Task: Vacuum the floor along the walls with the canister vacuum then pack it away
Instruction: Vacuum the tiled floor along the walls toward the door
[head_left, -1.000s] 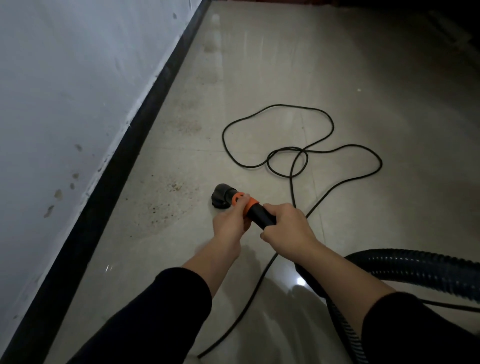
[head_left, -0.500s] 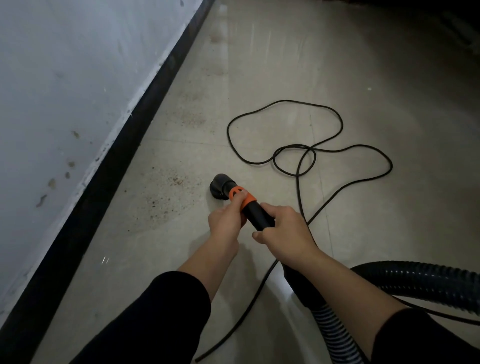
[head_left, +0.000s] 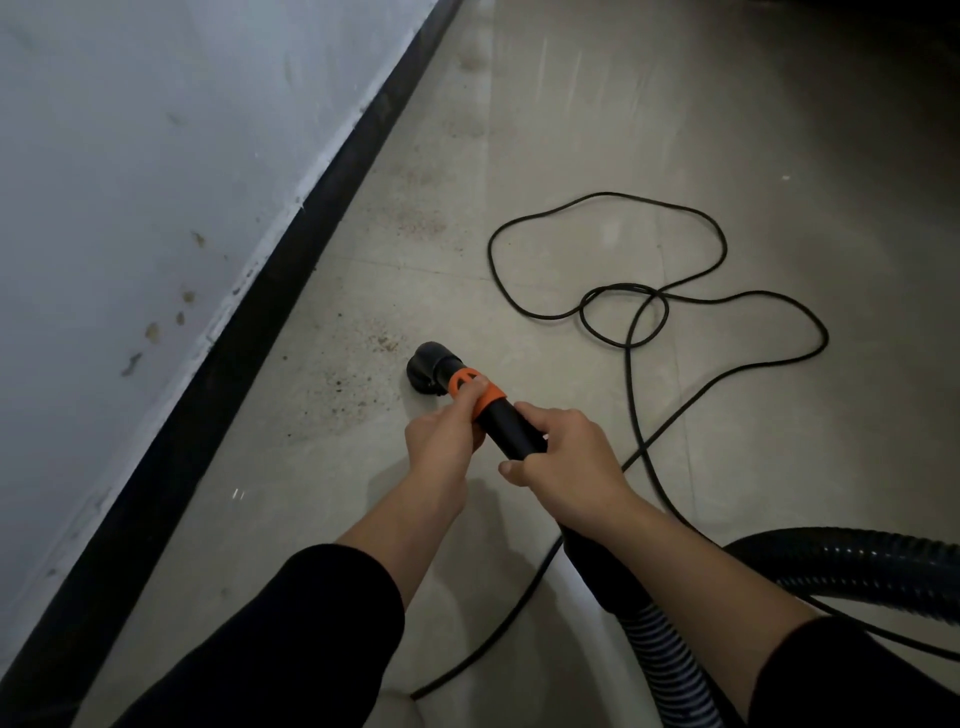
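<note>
The black vacuum nozzle (head_left: 430, 370) rests on the beige tiled floor beside brown dust specks (head_left: 363, 374). Behind it, an orange collar (head_left: 475, 391) joins the black wand (head_left: 511, 428). My left hand (head_left: 444, 441) grips the wand at the orange collar. My right hand (head_left: 563, 457) grips the wand just behind it. The ribbed black hose (head_left: 852, 566) curves from under my right forearm to the right edge. The canister itself is out of view.
A white wall (head_left: 130, 182) with a black skirting board (head_left: 218, 374) runs along the left. A black power cord (head_left: 649, 306) lies in loose loops on the floor ahead and trails back under my arms. More dust patches (head_left: 421, 223) lie further along the wall.
The nozzle has slid forward and slightly left along the floor toward the dust specks. Both hands keep their grip on the wand. The view has shifted forward with them.
</note>
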